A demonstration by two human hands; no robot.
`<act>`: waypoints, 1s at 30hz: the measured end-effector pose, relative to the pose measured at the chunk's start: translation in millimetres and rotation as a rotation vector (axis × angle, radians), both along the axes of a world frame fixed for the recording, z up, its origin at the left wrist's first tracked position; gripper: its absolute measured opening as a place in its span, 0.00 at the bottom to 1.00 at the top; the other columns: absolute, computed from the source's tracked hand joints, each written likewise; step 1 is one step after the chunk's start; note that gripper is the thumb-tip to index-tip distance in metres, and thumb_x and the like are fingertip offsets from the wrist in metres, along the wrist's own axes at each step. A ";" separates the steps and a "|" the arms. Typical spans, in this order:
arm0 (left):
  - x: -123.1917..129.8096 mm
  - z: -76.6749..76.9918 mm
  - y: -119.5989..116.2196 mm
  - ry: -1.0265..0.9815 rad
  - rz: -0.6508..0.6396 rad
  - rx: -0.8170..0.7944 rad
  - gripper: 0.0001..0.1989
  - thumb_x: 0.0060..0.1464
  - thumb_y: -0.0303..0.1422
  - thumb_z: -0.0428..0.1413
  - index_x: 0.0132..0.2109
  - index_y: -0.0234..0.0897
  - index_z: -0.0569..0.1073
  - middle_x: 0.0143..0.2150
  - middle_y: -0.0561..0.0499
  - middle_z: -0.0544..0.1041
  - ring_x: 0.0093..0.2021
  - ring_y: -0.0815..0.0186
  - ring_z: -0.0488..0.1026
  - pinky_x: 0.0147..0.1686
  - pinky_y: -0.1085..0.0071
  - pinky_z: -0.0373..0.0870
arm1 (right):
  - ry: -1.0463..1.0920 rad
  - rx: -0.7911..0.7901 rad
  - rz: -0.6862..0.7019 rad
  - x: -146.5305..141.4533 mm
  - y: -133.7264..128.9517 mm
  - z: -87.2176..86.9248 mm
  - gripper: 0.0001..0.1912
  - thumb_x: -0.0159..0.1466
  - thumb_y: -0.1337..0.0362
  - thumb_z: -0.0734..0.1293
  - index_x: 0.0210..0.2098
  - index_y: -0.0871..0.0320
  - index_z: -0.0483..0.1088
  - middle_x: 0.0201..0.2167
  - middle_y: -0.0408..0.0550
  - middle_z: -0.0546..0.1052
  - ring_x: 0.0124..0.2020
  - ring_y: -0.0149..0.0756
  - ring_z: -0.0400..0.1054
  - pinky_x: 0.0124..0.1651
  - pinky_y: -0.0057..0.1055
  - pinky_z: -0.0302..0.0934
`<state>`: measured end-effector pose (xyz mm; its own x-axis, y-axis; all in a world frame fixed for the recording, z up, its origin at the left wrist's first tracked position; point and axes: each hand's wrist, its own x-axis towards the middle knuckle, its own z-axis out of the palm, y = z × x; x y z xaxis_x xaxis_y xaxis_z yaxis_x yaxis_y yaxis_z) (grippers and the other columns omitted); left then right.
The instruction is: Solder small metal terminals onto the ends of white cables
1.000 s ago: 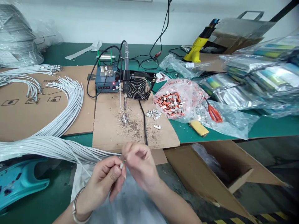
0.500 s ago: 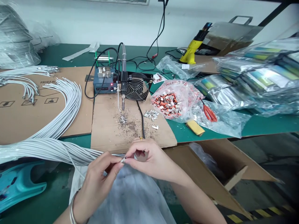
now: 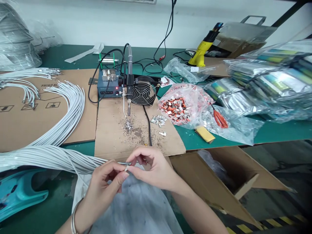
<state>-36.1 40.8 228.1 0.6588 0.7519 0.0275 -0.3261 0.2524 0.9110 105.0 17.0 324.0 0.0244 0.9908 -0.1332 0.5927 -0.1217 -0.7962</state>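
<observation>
Both hands have shifted since a second ago: the right hand (image 3: pixel 152 169), blurred and lifted over the work then, now has its thumb and fingertips drawn together at the tip of a cable end (image 3: pixel 126 168), and the left hand (image 3: pixel 104 183) has turned so that its knuckles face up. That left hand pinches the white cable end between thumb and forefinger, with the other fingers curled beneath. The right hand pinches at the dark tip; whether it grips the wires or only touches them cannot be told. The cable end is just off the front edge of the bench (image 3: pixel 280 131), above a pale cloth (image 3: pixel 138 208) in the person's lap. A thick bundle of white cables (image 3: pixel 60 157) runs along the front edge toward the bench's left side. Beyond the hands, a cardboard sheet (image 3: pixel 112 133) reaches the front edge, carrying a soldering iron (image 3: pixel 130 71) on a stand, its tip down at a heap of metal scraps (image 3: pixel 128 125). Small metal plugs (image 3: pixel 158 121) lie near the sheet's right edge. Just past that edge are a bag of orange and silver pieces (image 3: pixel 175 110) and a yellow sponge (image 3: pixel 205 134).
</observation>
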 end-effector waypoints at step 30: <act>17.5 -1.0 92.7 0.243 -0.126 0.039 0.15 0.51 0.39 0.53 0.41 0.31 0.69 0.21 0.56 0.64 0.18 0.74 0.62 0.16 0.79 0.59 | -1.117 0.021 -0.186 167.1 66.0 66.4 0.04 0.57 0.67 0.63 0.30 0.62 0.68 0.24 0.49 0.72 0.24 0.35 0.64 0.29 0.31 0.55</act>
<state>-18.6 133.5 227.0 0.7379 0.6649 -0.1160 -0.0646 0.2407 0.9685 272.1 83.0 390.4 0.2664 0.9612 0.0717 0.9472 -0.2748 0.1652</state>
